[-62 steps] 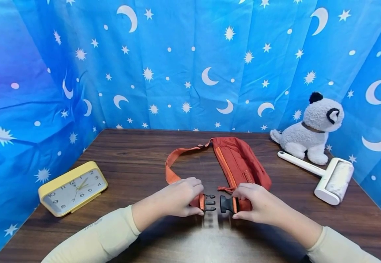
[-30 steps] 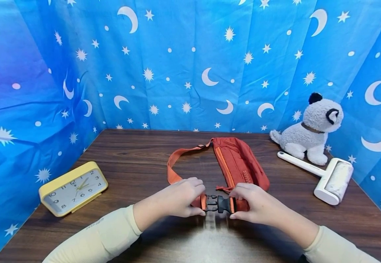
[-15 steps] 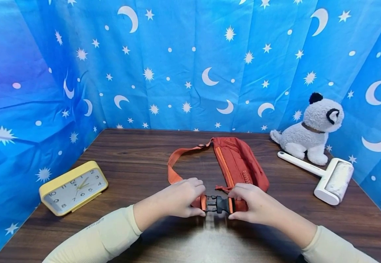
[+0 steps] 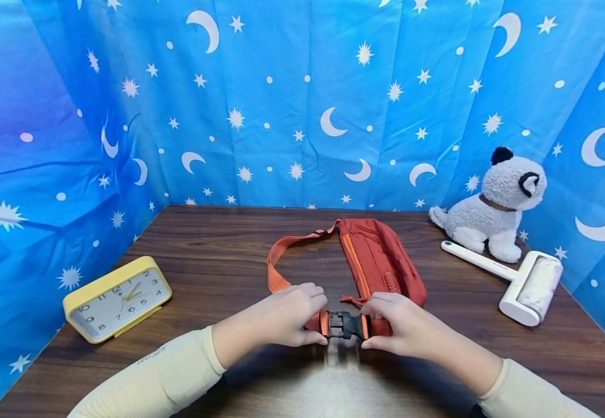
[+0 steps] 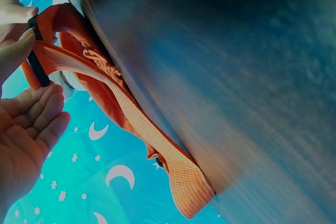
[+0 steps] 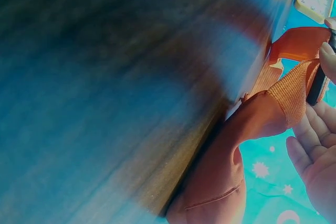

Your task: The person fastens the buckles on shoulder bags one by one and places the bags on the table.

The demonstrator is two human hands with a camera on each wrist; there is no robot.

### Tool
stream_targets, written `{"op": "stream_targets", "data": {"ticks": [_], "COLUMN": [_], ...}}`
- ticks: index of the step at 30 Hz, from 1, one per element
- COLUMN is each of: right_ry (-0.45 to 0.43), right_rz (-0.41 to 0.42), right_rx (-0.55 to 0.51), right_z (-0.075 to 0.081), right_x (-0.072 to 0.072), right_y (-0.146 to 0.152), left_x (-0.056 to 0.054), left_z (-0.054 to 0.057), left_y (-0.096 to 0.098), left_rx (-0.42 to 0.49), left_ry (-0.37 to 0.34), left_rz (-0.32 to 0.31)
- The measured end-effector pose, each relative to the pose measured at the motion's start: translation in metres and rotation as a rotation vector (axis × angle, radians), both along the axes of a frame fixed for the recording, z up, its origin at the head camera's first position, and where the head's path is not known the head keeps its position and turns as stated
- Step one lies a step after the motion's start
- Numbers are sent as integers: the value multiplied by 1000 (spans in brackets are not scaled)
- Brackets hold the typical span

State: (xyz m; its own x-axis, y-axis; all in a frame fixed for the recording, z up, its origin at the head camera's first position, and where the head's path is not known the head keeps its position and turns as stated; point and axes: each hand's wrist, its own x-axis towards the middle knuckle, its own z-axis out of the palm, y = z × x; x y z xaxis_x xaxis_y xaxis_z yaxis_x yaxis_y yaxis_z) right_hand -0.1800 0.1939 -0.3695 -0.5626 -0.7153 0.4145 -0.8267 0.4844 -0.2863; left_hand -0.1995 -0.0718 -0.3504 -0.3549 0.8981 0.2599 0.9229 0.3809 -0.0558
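A red waist bag (image 4: 383,258) with an orange zip lies mid-table, its orange strap (image 4: 277,258) looping out to the left. Close in front of it, my left hand (image 4: 292,316) pinches the pronged half of the black side-release buckle (image 4: 337,325) between thumb and fingers. My right hand (image 4: 407,326) pinches the socket half (image 4: 355,327) from the other side. The prongs reach into the socket's mouth, with part of their length still showing between the halves. In the left wrist view the webbing (image 5: 134,111) runs from the buckle down to the table.
A yellow clock (image 4: 116,299) stands on the left of the wooden table (image 4: 208,232). To the right are a white lint roller (image 4: 529,287) and, behind it, a grey-and-white plush dog (image 4: 490,209). Blue star-and-moon cloth (image 4: 281,151) hangs round the back and sides.
The right hand has moved left with the socket half, closing the gap to the prongs, which now sit partly inside it. The left hand has shifted only slightly; the bag has been drawn a little left.
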Motion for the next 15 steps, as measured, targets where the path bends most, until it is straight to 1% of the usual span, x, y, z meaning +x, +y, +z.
{"op": "stream_targets", "data": {"ticks": [6, 15], "right_ry": [-3, 4], "right_rz": [1, 8], "right_rx": [-1, -4], "right_z": [1, 2], "right_x": [0, 0], "right_y": [0, 1], "left_x": [1, 1], "left_z": [1, 1], "left_y": [1, 4], "left_rx": [-3, 2], "left_ry": [25, 35], "left_rz": [0, -4]}}
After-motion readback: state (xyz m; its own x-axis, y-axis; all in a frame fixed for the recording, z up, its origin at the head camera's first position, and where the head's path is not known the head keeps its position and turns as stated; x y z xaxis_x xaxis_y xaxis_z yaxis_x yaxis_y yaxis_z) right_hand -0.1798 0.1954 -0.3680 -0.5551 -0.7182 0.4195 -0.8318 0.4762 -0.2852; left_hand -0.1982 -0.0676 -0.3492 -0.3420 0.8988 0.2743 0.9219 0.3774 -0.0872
